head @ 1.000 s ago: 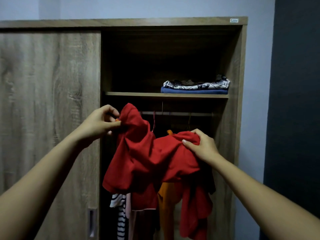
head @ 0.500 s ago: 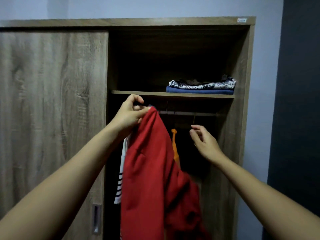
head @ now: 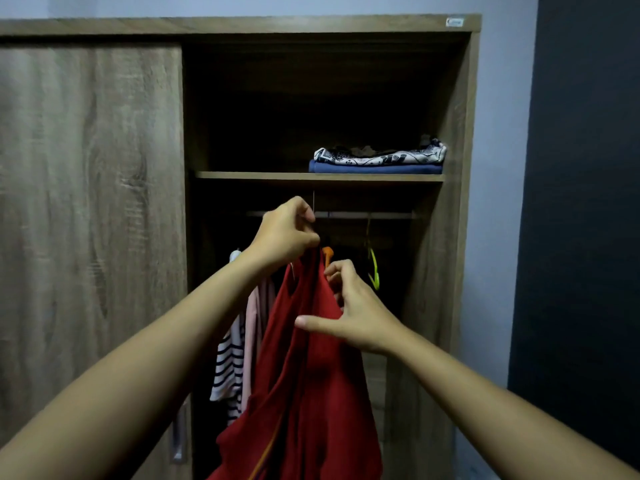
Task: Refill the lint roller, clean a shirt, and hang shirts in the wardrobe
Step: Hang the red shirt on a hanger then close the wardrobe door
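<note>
Before the wardrobe [head: 90,202], grip of left hand [head: 285,234] still tight on red shirt [head: 313,393], right hand [head: 360,315] now grasping it.

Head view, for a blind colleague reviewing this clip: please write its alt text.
A person's left hand holds the top of a red shirt up near the rail of an open wardrobe, while the right hand grips its fabric just below. A striped shirt and a pink garment hang to its left; folded clothes lie on the shelf above.

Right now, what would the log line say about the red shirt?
step: hanging red shirt | left hand: grips its top below rail | right hand: holds its edge | hook: hidden
</note>
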`<state>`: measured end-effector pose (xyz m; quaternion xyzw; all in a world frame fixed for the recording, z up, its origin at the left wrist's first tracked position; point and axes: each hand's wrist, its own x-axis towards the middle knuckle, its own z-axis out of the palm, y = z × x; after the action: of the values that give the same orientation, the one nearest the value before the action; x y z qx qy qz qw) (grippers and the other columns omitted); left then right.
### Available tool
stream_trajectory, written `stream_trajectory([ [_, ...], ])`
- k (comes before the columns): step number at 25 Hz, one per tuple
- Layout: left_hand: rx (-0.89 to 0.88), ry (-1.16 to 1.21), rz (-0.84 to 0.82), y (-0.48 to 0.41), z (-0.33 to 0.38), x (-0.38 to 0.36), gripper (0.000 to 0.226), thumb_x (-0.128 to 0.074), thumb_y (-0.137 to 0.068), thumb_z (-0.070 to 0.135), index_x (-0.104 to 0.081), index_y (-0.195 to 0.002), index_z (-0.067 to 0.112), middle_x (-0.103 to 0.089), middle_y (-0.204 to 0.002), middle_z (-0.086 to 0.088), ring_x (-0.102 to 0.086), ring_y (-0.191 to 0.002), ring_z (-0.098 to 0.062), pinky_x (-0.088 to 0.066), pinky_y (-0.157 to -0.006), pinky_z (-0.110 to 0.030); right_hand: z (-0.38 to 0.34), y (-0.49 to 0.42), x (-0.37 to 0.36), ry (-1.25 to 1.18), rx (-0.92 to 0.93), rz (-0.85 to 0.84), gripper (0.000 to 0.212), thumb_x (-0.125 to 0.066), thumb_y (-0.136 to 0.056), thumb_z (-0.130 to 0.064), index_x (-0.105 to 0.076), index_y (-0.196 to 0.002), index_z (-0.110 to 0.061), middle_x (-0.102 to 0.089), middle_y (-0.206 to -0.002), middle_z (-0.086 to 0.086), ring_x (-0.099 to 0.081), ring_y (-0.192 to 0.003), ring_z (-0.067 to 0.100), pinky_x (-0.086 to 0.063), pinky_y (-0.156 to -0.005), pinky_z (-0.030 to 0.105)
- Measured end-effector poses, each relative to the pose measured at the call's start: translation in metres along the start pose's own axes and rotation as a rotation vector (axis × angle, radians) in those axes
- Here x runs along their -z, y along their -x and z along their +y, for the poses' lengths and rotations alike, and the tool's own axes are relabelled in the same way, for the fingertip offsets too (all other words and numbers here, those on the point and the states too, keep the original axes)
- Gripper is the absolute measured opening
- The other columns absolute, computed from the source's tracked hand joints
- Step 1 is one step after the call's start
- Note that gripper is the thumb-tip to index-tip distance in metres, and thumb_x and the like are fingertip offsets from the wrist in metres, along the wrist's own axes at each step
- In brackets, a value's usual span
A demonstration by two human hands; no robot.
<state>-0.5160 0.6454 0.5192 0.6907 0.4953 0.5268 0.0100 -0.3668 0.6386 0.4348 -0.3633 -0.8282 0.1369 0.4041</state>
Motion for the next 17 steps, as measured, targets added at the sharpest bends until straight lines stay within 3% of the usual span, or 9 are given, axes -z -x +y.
stream_trajectory([
  [2, 0.074, 0.145, 0.007, -0.003, 0.003, 0.008, 0.023, -0.068, -0.073, -0.001, -0.057, -0.081, 0.018, -0.065, -0.079, -0.003, -0.057, -0.066, -0.013, -0.046, -0.05, -0.023, -0.001, 0.003, -0.005, 0.098, 0.007, -0.01, 0.076, -0.074, -0.06, -0.06, -0.026, -0.114, -0.034, -0.037, -0.126, -0.008, -0.043, -0.116, 0.009, -0.044, -0.095, 0.03],
  [4, 0.168, 0.344, 0.012, -0.006, 0.003, 0.015, 0.024, -0.063, -0.077, -0.007, -0.057, -0.075, 0.017, -0.064, -0.086, -0.01, -0.055, -0.066, -0.018, -0.038, -0.043, -0.021, -0.001, 0.005, -0.01, 0.102, 0.008, -0.013, 0.068, -0.071, -0.064, -0.058, -0.025, -0.11, -0.038, -0.03, -0.125, -0.009, -0.04, -0.119, 0.013, -0.043, -0.098, 0.037],
  [7, 0.26, 0.548, 0.091, -0.009, 0.001, 0.022, 0.025, -0.058, -0.082, -0.007, -0.056, -0.067, 0.013, -0.058, -0.076, -0.012, -0.044, -0.041, -0.009, -0.028, -0.038, -0.015, -0.001, 0.005, -0.024, 0.208, -0.021, 0.002, 0.048, -0.059, -0.067, -0.048, -0.036, -0.108, -0.036, -0.022, -0.128, -0.006, -0.034, -0.124, 0.023, -0.036, -0.102, 0.046],
  [9, 0.307, 0.629, 0.206, -0.013, -0.001, 0.023, 0.021, -0.058, -0.078, 0.003, -0.057, -0.061, 0.015, -0.054, -0.063, -0.007, -0.041, -0.041, -0.011, -0.03, -0.043, -0.017, 0.004, 0.005, -0.028, 0.362, -0.068, -0.033, 0.042, -0.055, -0.073, -0.042, -0.047, -0.111, -0.027, -0.019, -0.137, -0.001, -0.029, -0.128, 0.026, -0.034, -0.103, 0.048],
  [11, 0.332, 0.582, 0.338, -0.02, -0.008, 0.031, 0.01, -0.057, -0.067, 0.02, -0.059, -0.058, 0.018, -0.051, -0.054, -0.004, -0.043, -0.046, -0.016, -0.035, -0.048, -0.021, 0.02, 0.004, -0.027, 0.4, -0.103, -0.059, 0.034, -0.052, -0.083, -0.037, -0.054, -0.114, -0.022, -0.02, -0.143, 0.005, -0.03, -0.13, 0.028, -0.035, -0.104, 0.049],
  [14, 0.361, 0.459, 0.421, -0.021, -0.031, 0.048, 0.021, -0.059, -0.053, 0.041, -0.06, -0.062, 0.022, -0.051, -0.05, 0.001, -0.046, -0.053, -0.021, -0.039, -0.055, -0.028, 0.045, 0.004, -0.012, 0.278, -0.035, 0.073, 0.029, -0.053, -0.089, -0.018, -0.055, -0.117, -0.012, -0.043, -0.131, 0.009, -0.048, -0.12, 0.026, -0.041, -0.101, 0.037],
  [17, 0.334, 0.376, 0.259, -0.008, -0.062, 0.047, 0.035, -0.07, -0.049, 0.05, -0.064, -0.07, 0.023, -0.058, -0.054, 0.003, -0.052, -0.053, -0.019, -0.042, -0.057, -0.031, 0.05, 0.001, 0.023, 0.18, 0.047, 0.231, 0.033, -0.053, -0.077, 0.006, -0.054, -0.1, -0.018, -0.053, -0.108, 0.005, -0.054, -0.099, 0.016, -0.043, -0.087, 0.028],
])
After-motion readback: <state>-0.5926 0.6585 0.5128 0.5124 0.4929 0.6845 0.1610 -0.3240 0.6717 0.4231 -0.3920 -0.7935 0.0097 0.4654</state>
